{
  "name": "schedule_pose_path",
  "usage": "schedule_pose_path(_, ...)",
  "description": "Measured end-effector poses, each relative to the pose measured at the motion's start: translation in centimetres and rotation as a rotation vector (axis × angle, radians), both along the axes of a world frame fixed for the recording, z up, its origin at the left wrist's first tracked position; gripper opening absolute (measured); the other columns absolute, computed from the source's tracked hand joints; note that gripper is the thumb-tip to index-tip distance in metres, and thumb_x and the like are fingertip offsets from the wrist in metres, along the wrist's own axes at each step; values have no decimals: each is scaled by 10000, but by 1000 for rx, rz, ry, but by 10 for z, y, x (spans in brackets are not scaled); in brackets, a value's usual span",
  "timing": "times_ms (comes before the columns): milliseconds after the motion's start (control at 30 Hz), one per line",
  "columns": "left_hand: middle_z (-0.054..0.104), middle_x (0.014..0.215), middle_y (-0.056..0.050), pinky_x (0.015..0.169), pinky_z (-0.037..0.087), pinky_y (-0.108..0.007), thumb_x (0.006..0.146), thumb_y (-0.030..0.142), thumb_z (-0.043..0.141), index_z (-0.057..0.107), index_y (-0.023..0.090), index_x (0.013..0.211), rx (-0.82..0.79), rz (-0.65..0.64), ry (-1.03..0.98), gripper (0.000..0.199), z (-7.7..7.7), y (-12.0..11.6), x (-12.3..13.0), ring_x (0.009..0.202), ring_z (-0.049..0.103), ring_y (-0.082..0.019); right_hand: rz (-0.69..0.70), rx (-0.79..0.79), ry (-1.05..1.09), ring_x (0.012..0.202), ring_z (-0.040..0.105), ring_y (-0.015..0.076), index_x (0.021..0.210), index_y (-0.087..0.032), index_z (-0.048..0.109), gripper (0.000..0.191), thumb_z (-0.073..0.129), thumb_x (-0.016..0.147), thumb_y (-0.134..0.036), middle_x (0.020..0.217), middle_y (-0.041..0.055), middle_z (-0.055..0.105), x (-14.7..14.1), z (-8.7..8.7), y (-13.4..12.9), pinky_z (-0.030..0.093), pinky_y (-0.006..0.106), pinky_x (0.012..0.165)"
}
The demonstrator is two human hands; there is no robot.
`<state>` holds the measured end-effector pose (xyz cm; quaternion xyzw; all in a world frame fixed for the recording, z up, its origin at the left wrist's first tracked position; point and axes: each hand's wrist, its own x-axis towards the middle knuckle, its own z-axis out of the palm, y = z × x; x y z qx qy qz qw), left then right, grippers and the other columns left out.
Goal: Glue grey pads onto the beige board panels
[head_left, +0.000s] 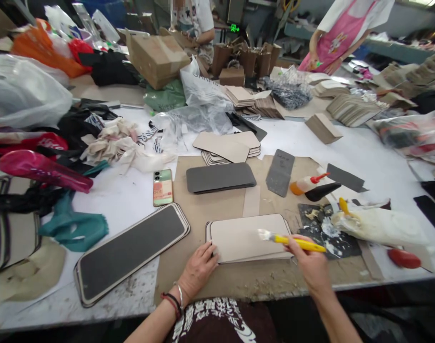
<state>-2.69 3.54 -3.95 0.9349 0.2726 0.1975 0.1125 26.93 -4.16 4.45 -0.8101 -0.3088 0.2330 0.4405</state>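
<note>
Beige, round-cornered flat panels (244, 238) touched our left hand (198, 267), seemingly for steadying, its grip unclear; our right hand (310, 263) clamped a yellow-handled, pale-bristled brush (282, 239).

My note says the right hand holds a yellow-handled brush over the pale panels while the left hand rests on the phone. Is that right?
Not quite: the head view shows the left hand at the left end of the pale panels, not on the phone. The right hand does hold the yellow-handled brush over them.
</note>
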Motion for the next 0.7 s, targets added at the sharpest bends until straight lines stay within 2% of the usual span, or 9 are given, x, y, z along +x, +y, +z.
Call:
schedule_pose_path(100, 613, 1073, -87, 863, 532, -386, 814, 188, 545, 612, 180, 974, 12, -1, -19, 173, -2, 0, -1, 1094, 533, -245, 187, 46, 212, 672, 612, 197, 854, -159, 598, 385, 591, 724, -521, 780, 74, 641, -81, -11, 39, 500, 313, 636)
schedule_pose_path(133, 613, 1070, -86, 857, 534, -389, 816, 188, 542, 612, 182, 974, 14, -2, -28, 173, -2, 1, -1, 1090, 536, -246, 238, 61, 230, 661, 604, 190, 834, -160, 601, 374, 579, 735, -520, 759, 66, 635, -97, -15, 47, 496, 304, 631)
schedule_pose_path(200, 614, 1067, -87, 855, 535, -389, 818, 184, 537, 610, 183, 979, 10, -4, -45, 177, -2, 1, -2, 1092, 534, -243, 291, 74, 207, 643, 590, 180, 814, -164, 604, 367, 559, 749, -523, 728, 53, 623, -109, -23, 55, 487, 294, 623)
schedule_pose_path(300, 615, 1061, -83, 866, 531, -378, 823, 174, 524, 612, 187, 978, 6, -10, -61, 179, -3, 1, -3, 1098, 529, -230, 220, 65, 67, 642, 587, 181, 820, -167, 603, 398, 523, 761, -553, 726, 53, 627, -87, -32, 52, 477, 290, 622)
schedule_pose_path(467, 611, 1064, -78, 840, 541, -369, 840, 171, 487, 617, 197, 976, 35, 1, -80, 189, -7, 1, -3, 1069, 541, -226, 36, -30, -350, 631, 593, 191, 821, -168, 612, 454, 451, 781, -591, 737, 66, 649, -11, -29, 27, 460, 308, 642)
schedule_pose_path(533, 615, 1054, -79, 830, 544, -373, 848, 182, 477, 618, 196, 969, 51, 1, -94, 187, -8, 2, -3, 1050, 549, -227, -2, -66, -492, 629, 597, 195, 824, -169, 610, 459, 409, 808, -581, 747, 72, 653, 12, -26, 15, 459, 314, 631)
schedule_pose_path(633, 621, 1038, -74, 823, 543, -383, 854, 200, 472, 617, 202, 965, 73, -4, -100, 182, -9, 3, -2, 1023, 558, -228, 40, -33, -647, 719, 609, 203, 828, -172, 600, 419, 375, 855, -525, 806, 84, 655, 20, -27, 0, 468, 324, 686)
schedule_pose_path(700, 625, 1030, -69, 816, 541, -399, 860, 212, 464, 610, 206, 969, 82, -16, -100, 183, -8, 3, -2, 1005, 565, -229, 113, 10, -709, 784, 604, 208, 846, -174, 595, 371, 372, 882, -469, 827, 88, 648, 3, -29, -4, 470, 334, 737)
